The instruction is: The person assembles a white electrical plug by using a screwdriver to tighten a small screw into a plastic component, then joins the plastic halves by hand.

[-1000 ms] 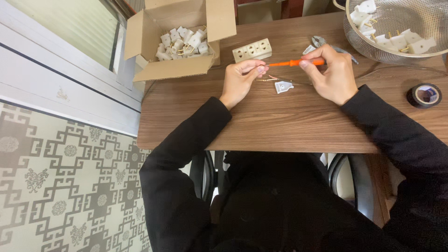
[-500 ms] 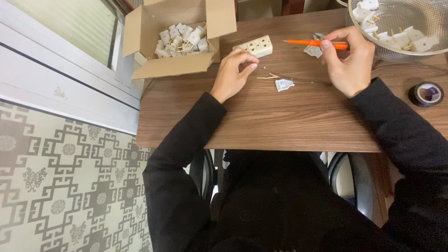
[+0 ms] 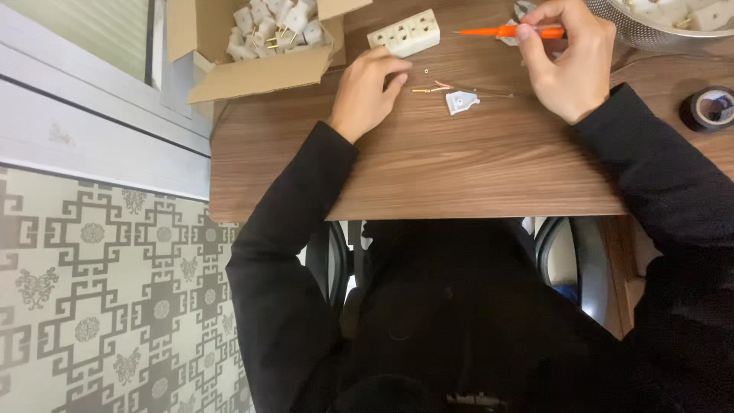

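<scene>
The left hand [image 3: 369, 90] rests palm-down on the wooden tabletop [image 3: 428, 164], fingers loosely curled and holding nothing, its fingertips just beside a small brass pin with thin wires [image 3: 440, 87] and a white plug piece [image 3: 462, 101]. The right hand [image 3: 567, 60] is raised slightly, thumb and fingers pinched around an orange screwdriver [image 3: 506, 31] that points left. Beyond the left hand lies a white socket block [image 3: 404, 33]. An open cardboard box [image 3: 256, 67] of white plug parts sits at the far left; a roll of black tape [image 3: 712, 108] lies at the right edge.
</scene>
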